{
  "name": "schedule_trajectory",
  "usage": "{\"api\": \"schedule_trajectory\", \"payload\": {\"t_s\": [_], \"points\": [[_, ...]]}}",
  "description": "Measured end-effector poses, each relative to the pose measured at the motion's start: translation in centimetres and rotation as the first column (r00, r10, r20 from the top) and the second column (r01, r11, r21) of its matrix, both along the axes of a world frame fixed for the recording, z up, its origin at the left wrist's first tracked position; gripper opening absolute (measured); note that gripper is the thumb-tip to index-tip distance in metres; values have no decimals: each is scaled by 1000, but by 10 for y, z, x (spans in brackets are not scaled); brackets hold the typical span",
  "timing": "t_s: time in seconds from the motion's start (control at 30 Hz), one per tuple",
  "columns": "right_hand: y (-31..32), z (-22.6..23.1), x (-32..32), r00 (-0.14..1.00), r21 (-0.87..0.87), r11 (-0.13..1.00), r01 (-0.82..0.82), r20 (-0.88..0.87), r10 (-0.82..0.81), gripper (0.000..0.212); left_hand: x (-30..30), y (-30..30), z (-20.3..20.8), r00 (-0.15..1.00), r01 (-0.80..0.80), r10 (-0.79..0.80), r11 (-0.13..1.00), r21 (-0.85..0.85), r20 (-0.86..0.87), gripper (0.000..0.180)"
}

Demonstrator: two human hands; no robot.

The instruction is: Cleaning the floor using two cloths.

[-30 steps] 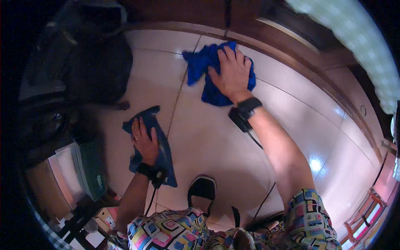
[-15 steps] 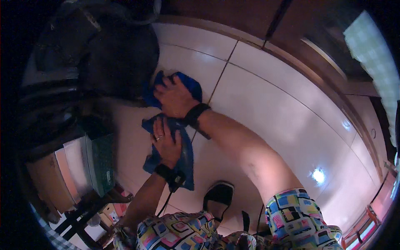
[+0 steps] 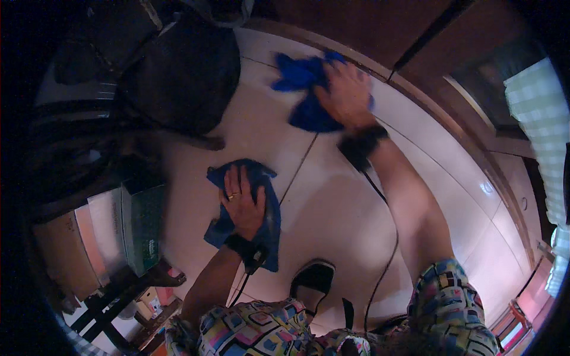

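My left hand (image 3: 242, 204) lies flat with fingers stretched out on a blue cloth (image 3: 272, 228), which is spread on the tiled floor. A ring and a dark wristband with a cable show on that arm. Farther forward and to the right, my right hand (image 3: 346, 92) presses down on a brighter blue cloth (image 3: 312, 115) near the foot of the wooden cabinet. Its fingers are spread, slightly blurred, and the cloth is bunched around them. The part of each cloth beneath my palms is hidden.
Pale floor tiles (image 3: 320, 178) stretch between the hands. A dark bag-like shape (image 3: 184, 77) stands at the far left, above a shelf with boxes (image 3: 139, 228). Brown cabinet doors (image 3: 356, 24) line the far side. A checked cloth (image 3: 537, 113) hangs at right. My shoe (image 3: 313, 279) is below.
My right hand has slid its cloth forward and to the right across the tiles, away from the dark bag-like shape. The left hand stays on its cloth almost in place.
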State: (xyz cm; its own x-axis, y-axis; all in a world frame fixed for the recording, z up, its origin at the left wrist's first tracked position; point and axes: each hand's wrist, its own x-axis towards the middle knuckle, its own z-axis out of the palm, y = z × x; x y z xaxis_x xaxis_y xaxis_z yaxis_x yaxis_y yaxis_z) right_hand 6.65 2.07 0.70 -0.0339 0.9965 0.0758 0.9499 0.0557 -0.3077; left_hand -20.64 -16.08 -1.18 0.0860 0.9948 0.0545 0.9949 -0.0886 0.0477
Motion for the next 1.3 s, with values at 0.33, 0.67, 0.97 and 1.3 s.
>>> {"api": "schedule_trajectory", "payload": {"t_s": [0.33, 0.67, 0.97, 1.3], "points": [[-105, -2, 39, 928, 91, 930, 356, 84, -364, 62, 2, -2, -1, 1000, 7, -7, 1000, 0, -11, 63], [-52, -17, -149, 894, 195, 877, -439, -1, 448, 48, -4, 0, -5, 999, 32, -32, 999, 18, 41, 61], [45, 3, -53, 985, 24, 985, -168, 46, 167, 45, 2, 4, -3, 998, 41, -42, 999, 7, 54, 62], [-144, 14, 116, 995, 1, 995, -99, -18, 99, 58, 2, 6, -5, 1000, 16, -16, 1000, -10, -9, 63]]}}
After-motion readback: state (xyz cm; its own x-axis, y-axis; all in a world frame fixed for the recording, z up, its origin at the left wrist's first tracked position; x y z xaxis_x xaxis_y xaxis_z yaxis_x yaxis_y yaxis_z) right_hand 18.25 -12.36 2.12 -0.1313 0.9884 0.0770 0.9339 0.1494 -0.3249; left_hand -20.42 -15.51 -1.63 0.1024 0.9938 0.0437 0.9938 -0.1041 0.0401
